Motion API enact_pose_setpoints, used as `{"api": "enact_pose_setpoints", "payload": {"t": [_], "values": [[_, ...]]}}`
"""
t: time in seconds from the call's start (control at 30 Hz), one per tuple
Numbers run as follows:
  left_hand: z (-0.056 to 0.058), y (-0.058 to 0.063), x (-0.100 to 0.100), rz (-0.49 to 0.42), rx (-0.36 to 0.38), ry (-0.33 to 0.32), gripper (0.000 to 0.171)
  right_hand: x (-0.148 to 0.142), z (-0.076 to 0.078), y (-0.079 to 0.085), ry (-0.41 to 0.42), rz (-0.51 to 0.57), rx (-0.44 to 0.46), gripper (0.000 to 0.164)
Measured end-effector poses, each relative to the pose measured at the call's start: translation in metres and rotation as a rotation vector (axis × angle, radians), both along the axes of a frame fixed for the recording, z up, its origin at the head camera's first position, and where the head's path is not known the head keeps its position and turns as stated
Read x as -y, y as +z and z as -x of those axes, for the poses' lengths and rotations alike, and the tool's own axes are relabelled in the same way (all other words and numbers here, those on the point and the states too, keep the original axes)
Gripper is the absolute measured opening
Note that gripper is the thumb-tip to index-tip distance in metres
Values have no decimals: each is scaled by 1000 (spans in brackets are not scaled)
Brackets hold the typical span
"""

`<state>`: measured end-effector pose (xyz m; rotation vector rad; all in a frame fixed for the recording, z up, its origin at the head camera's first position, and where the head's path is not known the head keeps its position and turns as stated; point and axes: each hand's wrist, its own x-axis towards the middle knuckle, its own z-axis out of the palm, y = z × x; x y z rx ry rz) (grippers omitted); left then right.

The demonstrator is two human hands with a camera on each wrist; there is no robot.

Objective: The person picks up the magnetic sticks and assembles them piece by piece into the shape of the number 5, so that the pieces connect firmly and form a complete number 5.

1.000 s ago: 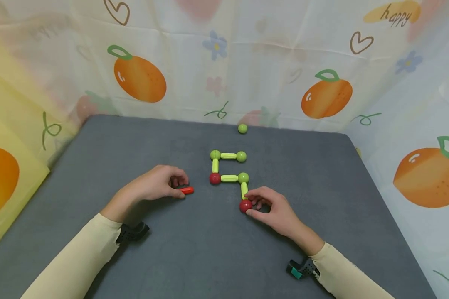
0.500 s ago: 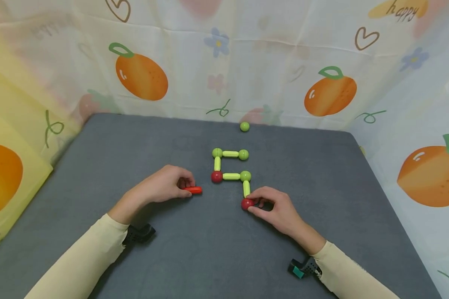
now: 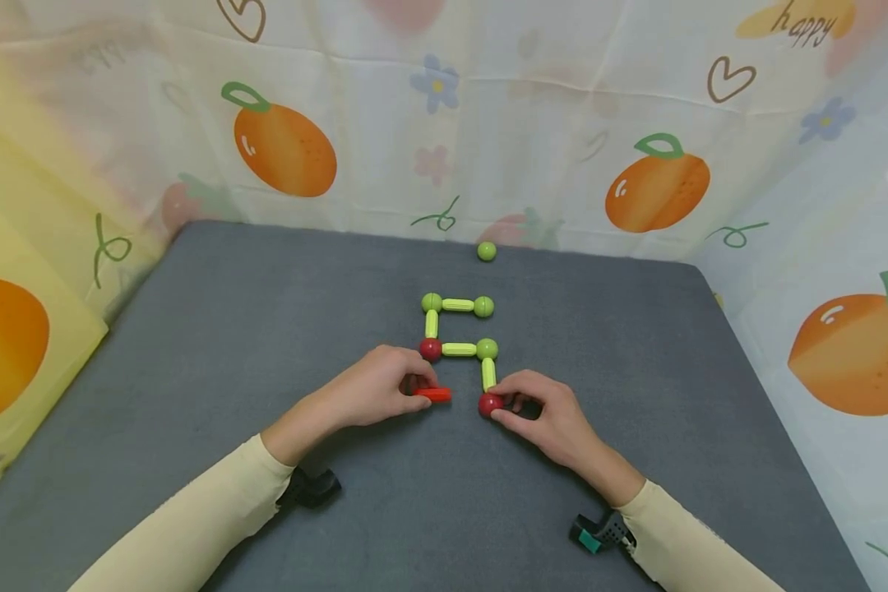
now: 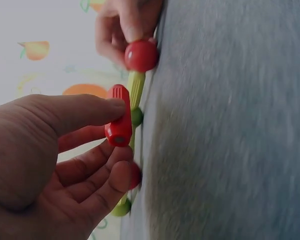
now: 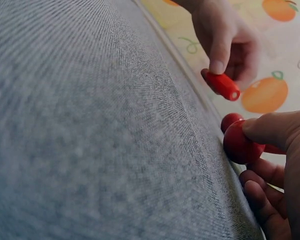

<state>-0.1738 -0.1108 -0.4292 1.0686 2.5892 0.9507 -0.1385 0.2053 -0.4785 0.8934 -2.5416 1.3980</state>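
Observation:
Between thumb and fingers, my left hand pinches a red rod, a short ridged stick with a small round spot on its end. The rod points right, toward a red ball that my right hand grips by thumb and fingertips. A gap separates rod and ball. The ball ends a chain of yellow-green rods, green balls and another red ball, laid in a stepped shape on the table. In the left wrist view, my left fingers partly hide the chain.
A loose green ball lies near the back edge of the grey table. Behind and beside it hangs a curtain printed with fruit. Dark wrist-worn devices sit by both sleeves.
My left hand has moved right with the red rod, closing much of the distance to the held red ball. My right hand keeps its grip almost in place. The head view has shifted slightly.

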Motion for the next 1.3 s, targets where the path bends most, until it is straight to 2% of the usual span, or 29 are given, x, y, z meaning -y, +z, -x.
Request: {"api": "enact_pose_setpoints", "payload": {"t": [0.53,0.9,1.3], "values": [[-4,-6,-37,48,-37,-33,10,-1,1,-1,11,9,-10,29],[-2,-10,-40,71,-21,-33,11,0,2,1,13,-2,6,30],[-4,-9,-41,78,-47,-46,13,0,1,-1,3,8,11,27]]}}
